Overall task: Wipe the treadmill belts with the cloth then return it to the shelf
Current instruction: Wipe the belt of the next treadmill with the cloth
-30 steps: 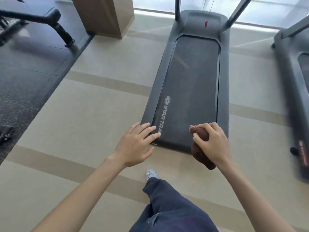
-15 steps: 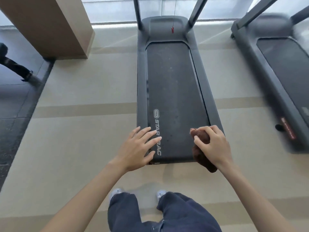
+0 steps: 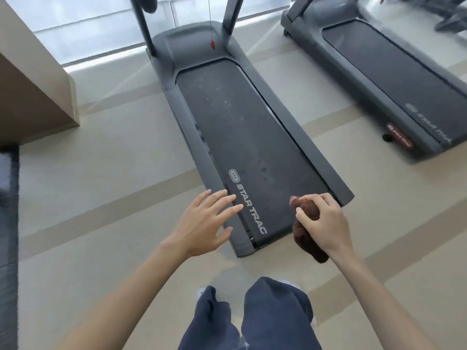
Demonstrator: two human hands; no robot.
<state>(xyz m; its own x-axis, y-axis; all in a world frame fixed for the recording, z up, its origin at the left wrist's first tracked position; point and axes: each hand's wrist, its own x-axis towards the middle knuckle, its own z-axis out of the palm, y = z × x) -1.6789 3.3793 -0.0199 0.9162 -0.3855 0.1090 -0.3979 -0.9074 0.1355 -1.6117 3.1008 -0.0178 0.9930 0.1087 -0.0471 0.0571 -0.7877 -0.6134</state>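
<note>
The person stands at the near end of a treadmill (image 3: 214, 157), legs in dark blue trousers (image 3: 275, 314) at the bottom of the view. The right hand (image 3: 326, 223) has its fingers (image 3: 316, 198) clenched around a brown cloth (image 3: 307, 210). The cloth is bunched up in the grip. One end pokes out past the knuckles above the near right corner of the belt (image 3: 247, 137), and the other end hangs below the hand over the pale floor (image 3: 113, 173). Whether the cloth touches the belt cannot be told. The left hand (image 3: 204, 223) holds nothing; its fingers (image 3: 222, 198) are released and spread, lying over the left side rail with the tips reaching the white STAR TRAC lettering (image 3: 251, 210) printed on the belt's near end. The belt itself shows pale specks and smudges along its length. A red clip (image 3: 213, 44) dangles on a cord over the front hood, between the two uprights. A second treadmill (image 3: 394, 64) stands well apart to the right, and a beige pillar (image 3: 30, 97) rises at the left beside a dark mat (image 3: 8, 198).
</note>
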